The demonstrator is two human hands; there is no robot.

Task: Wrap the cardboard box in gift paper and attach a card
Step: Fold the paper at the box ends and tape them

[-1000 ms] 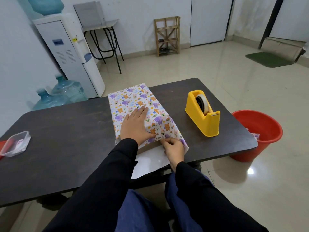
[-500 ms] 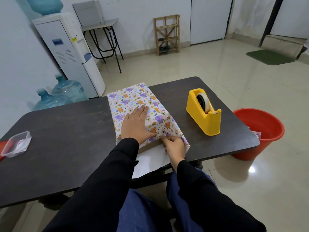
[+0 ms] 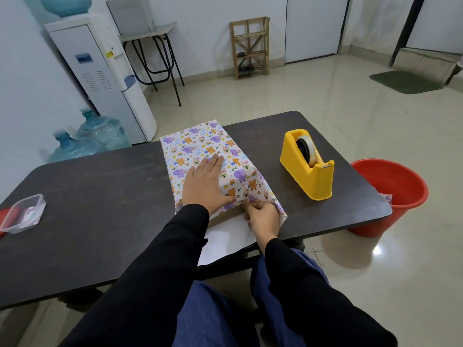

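- One desk [image 3: 100, 221].
- One sheet of gift paper [image 3: 200, 144].
- Two hands: left hand [image 3: 204, 186], right hand [image 3: 263, 217].
- One yellow tape dispenser [image 3: 308, 169].
- One red bucket [image 3: 390, 191].
- One clear plastic container [image 3: 25, 212].
- One water cooler [image 3: 100, 78].
- Three blue water bottles [image 3: 102, 131]: two on the floor, one atop the cooler.
- One wooden rack [image 3: 250, 46].
- One green mat [image 3: 406, 82].
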